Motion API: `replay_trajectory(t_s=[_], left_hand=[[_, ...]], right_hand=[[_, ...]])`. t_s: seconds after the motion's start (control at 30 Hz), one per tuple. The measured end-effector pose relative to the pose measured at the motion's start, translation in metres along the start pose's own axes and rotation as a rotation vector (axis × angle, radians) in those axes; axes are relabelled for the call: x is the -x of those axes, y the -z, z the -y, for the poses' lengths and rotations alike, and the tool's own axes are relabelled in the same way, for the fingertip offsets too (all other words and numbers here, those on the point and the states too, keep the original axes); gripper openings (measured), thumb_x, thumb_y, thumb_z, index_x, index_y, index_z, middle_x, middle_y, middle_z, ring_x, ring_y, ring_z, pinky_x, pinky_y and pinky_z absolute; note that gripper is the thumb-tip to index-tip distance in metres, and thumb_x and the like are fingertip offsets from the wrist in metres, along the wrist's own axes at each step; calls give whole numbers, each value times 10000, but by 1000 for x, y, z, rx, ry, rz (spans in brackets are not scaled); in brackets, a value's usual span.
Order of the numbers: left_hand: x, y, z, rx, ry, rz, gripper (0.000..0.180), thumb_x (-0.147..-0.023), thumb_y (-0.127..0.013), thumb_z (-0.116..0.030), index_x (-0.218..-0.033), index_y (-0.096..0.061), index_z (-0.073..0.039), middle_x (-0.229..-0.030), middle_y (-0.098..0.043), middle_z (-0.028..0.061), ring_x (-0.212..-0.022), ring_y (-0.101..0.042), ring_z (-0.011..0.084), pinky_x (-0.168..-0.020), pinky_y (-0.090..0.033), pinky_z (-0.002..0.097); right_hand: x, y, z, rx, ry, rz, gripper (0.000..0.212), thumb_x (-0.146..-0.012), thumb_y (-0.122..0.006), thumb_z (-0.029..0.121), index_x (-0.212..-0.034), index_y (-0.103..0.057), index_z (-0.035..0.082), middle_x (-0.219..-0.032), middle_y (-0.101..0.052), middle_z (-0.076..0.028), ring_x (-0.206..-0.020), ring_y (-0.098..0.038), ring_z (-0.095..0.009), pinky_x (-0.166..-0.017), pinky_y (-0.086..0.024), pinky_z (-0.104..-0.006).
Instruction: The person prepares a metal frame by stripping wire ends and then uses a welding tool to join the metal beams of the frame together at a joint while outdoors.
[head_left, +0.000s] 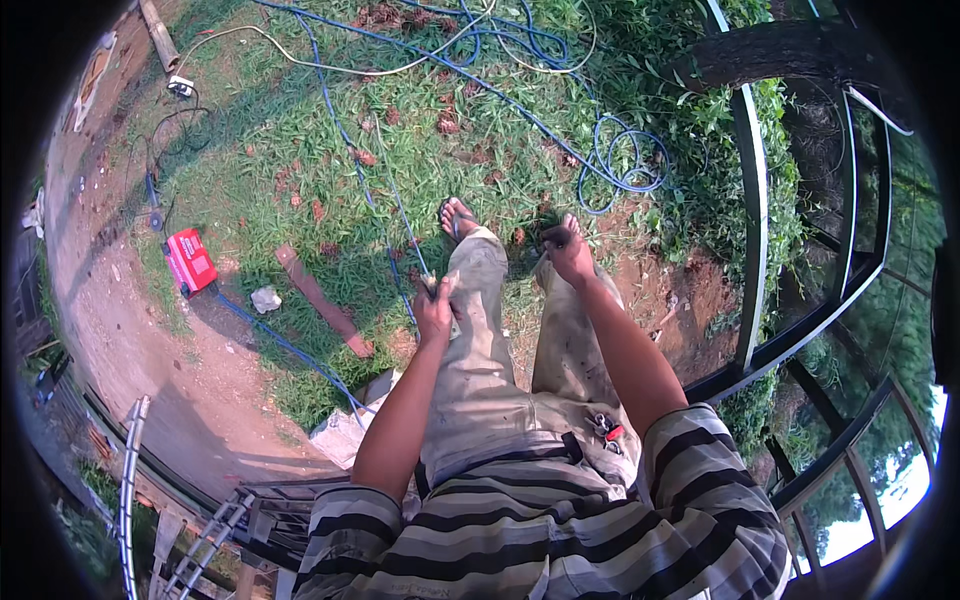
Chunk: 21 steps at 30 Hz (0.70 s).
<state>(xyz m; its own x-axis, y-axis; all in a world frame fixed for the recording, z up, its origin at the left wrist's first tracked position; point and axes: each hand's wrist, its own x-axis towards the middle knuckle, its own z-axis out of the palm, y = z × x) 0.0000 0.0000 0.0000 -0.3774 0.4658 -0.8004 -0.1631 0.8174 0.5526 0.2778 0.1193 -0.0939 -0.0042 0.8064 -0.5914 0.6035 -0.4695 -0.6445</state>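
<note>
Grass below me: my left hand (434, 310) is clenched round a thin rod (405, 225) rising beyond it; my right hand (567, 252) grips something dark, beside.

Thin blue cable (385, 195): gripped in the left hand (436, 308), fingers curled tight around it at roughly knee height over the pale trousers. From the fist it runs up and away in a nearly straight, taut line across the grass, then joins the tangle of blue loops at the far side. A short end shows just above the fist; its tip is too small to make out.

Right hand (569, 253): closed into a fist around a small dark object (553, 236), held out in front over the right leg. Shape and kind of that object unclear.
</note>
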Motion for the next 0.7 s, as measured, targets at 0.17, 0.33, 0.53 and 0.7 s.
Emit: replay_trajectory(t_s=[0.17, 0.33, 0.53, 0.7], left_hand=[[-27, -32, 21, -1, 116, -171, 267, -969, -658, -256, -1008, -521, -30, -638, -516, 29, -466, -522, 118, -410, -459, 280], [4, -67, 25, 140, 115, -294, 281, -993, -634, -205, -1078, -468, 4, -697, -564, 44, -557, -566, 116, -512, -482, 276], [31, -78, 49, -62, 231, -286, 233, -952, -653, -181, -1033, -511, -14, -790, -550, 53, -553, -549, 134, -544, -510, 298], [33, -81, 48, 11, 279, -392, 255, -932, -683, -198, -995, -527, -6, -783, -572, 55, -573, -578, 139, -548, -515, 299]], right_hand=[[-153, -60, -68, 223, 23, 83, 242, -847, -636, 185, -1030, -747, 73, -1051, -716, -219, -1020, -694, -334, -925, -527, -413], [-243, -117, -128, 749, 28, 11, 324, -827, -541, 212, -1053, -773, 199, -1139, -718, -161, -1116, -656, -350, -1010, -489, -417], [-289, -174, -181, 592, -132, 115, 290, -835, -536, 204, -1021, -756, 172, -1050, -722, -192, -1017, -690, -375, -891, -549, -458], [-286, -189, -195, 572, -163, 194, 243, -833, -593, 235, -1001, -763, 192, -993, -730, -182, -963, -704, -364, -852, -561, -453]])
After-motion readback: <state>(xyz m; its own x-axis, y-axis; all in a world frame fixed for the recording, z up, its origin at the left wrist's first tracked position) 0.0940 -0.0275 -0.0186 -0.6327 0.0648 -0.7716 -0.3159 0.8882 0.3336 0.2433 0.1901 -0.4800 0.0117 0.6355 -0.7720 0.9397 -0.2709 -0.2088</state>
